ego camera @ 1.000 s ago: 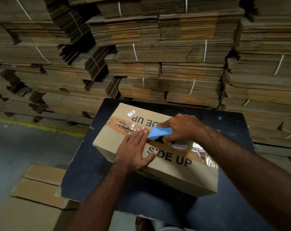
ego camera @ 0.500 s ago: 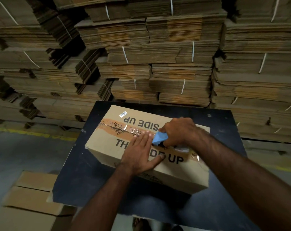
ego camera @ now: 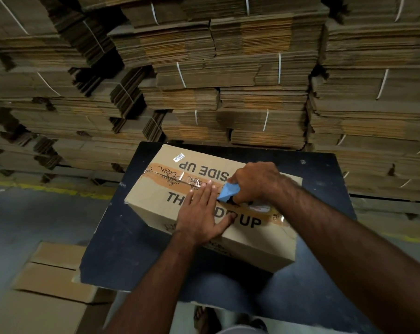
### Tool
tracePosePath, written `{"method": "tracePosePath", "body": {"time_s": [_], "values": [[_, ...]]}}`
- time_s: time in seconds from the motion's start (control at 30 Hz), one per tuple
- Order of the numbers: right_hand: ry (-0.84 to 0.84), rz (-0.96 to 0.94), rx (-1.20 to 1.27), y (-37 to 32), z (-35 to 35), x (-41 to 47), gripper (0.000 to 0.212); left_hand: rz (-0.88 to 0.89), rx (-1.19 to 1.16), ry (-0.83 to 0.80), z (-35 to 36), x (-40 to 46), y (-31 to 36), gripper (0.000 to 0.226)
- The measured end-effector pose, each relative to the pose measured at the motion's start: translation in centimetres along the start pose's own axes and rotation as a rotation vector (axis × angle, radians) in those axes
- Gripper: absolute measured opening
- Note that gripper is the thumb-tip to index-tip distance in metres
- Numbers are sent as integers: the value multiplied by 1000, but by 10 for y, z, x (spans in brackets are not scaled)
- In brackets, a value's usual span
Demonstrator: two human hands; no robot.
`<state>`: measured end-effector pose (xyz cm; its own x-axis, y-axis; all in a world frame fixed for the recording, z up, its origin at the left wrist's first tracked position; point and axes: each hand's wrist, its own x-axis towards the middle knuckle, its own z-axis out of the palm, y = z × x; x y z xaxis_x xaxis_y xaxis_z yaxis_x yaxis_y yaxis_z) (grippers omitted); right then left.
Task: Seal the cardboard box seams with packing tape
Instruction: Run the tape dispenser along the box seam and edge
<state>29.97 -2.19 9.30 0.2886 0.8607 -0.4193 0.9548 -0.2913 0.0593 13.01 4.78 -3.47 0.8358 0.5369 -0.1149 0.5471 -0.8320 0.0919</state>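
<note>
A brown cardboard box (ego camera: 257, 244) printed "THIS SIDE UP" lies on a dark tabletop (ego camera: 122, 249). A strip of printed packing tape (ego camera: 170, 178) runs along its top centre seam. My right hand (ego camera: 254, 182) is shut on a blue tape dispenser (ego camera: 225, 192), which rests on the seam near the box's middle. Just left of the dispenser, my left hand (ego camera: 201, 213) lies flat with fingers spread, pressing the box top and the tape. The roll itself is hidden under my right hand.
Tall stacks of strapped flat cardboard (ego camera: 228, 68) fill the space behind the table. Folded cartons (ego camera: 50, 278) lie on the grey floor at lower left. A yellow floor line (ego camera: 47, 190) runs along the left. A sandalled foot (ego camera: 205, 319) shows under the table edge.
The view has shifted, so the box sits further right and lower in frame. My right hand with the dispenser has stayed beside my left hand's fingertips on the seam.
</note>
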Motion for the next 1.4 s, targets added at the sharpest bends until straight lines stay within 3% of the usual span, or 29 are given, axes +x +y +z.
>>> {"method": "tracePosePath", "body": {"time_s": [0.27,0.47,0.6,0.8,1.13,1.4], "values": [[57,50,127,51,25,-44,73,16,5,13,-4,-3,0,98],[65,102,57,36,23,-49,62,1,3,-15,-5,-3,11,99],[53,101,29,38,19,-47,63,104,-14,-18,-3,1,47,104],[56,61,10,38,22,-46,64,-20,31,52,3,-8,74,123],[130,-26,-21,-7,1,-20,58,-84,20,25,-3,2,11,115],[128,-60,67,8,2,-12,63,-88,-42,63,-3,5,12,98]]}}
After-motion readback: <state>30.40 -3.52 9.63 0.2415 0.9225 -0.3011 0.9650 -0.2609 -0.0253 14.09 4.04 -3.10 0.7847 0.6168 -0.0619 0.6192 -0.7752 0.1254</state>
